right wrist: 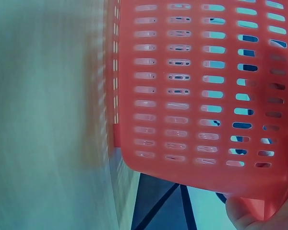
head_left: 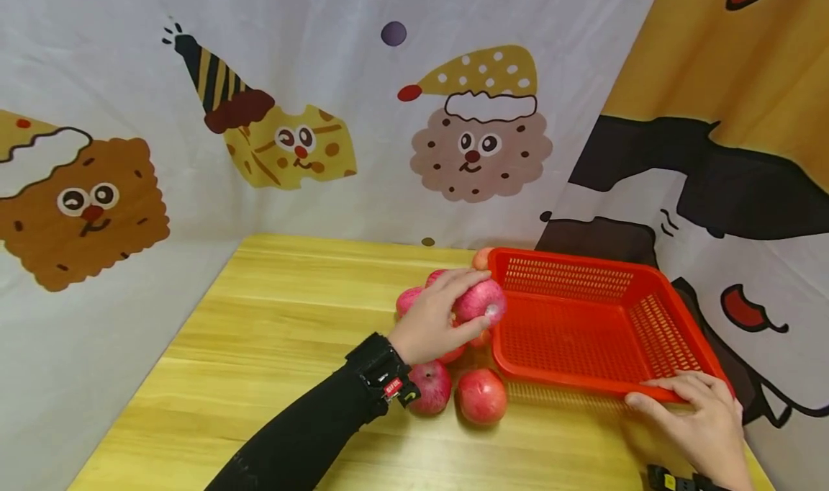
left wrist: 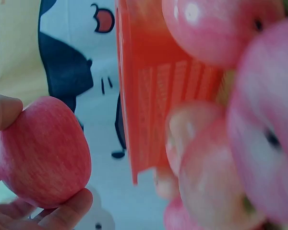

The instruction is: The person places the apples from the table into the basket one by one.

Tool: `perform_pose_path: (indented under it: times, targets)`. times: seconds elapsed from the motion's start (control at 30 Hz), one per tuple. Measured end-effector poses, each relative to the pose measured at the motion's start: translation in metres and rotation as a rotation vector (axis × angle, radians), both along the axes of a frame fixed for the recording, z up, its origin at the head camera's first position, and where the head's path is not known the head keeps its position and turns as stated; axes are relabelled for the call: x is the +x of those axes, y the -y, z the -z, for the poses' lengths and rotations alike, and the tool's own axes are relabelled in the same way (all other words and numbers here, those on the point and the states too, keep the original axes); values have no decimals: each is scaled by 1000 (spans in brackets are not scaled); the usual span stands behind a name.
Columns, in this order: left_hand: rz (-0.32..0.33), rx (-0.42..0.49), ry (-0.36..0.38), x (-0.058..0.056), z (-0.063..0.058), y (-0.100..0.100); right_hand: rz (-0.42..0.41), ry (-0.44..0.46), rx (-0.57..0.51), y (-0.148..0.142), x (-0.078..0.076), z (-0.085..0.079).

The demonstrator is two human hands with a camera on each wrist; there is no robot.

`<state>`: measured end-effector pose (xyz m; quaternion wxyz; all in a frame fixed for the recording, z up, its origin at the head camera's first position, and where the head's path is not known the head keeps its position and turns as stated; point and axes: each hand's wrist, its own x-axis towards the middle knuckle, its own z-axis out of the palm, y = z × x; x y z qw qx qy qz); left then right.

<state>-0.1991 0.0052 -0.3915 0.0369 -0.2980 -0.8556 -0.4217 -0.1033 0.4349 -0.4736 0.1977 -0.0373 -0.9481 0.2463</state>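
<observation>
Left hand (head_left: 432, 320): mine, grasping one pink-red apple (head_left: 481, 300) between thumb and fingers, beside the left rim of the red basket (head_left: 563, 332); whether fruit and rim touch, I cannot quite tell; right hand (head_left: 702, 415): mine, clasping that basket's rim at its near right corner; loose apples (head_left: 482, 397): a cluster on the wood-grain desk (head_left: 272, 332), left of the basket, several partly hidden behind my left hand; printed cloth (head_left: 376, 188): hung behind, with cartoon faces.
</observation>
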Motion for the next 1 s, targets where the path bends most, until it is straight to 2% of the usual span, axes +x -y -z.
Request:
perform_pose_path:
  times: [0.17,0.33,0.43,0.63,0.7,0.8,0.9,1.0]
  targets:
    - [86,-90,-65,0,0,-30,2,-5,-10,-1,0,1]
    - [132,-222,-138,3,10,-59,9,-12,-5,-1,1,0]
    - [156,-348,-188,4,17,-73,13,7,-6,-1,1,-2]
    - [179,-633,-332,6,29,-93,13,23,-18,0,1,-1]
    - [187,-704,-329,7,32,-96,16,23,-20,0,1,0]
    - [190,-773,-278,8,35,-99,15,37,-30,0,1,0]
    - [192,-797,-243,8,35,-99,19,47,-29,0,0,-1]
    - [202,-789,-253,9,34,-96,22,42,-21,0,0,0]
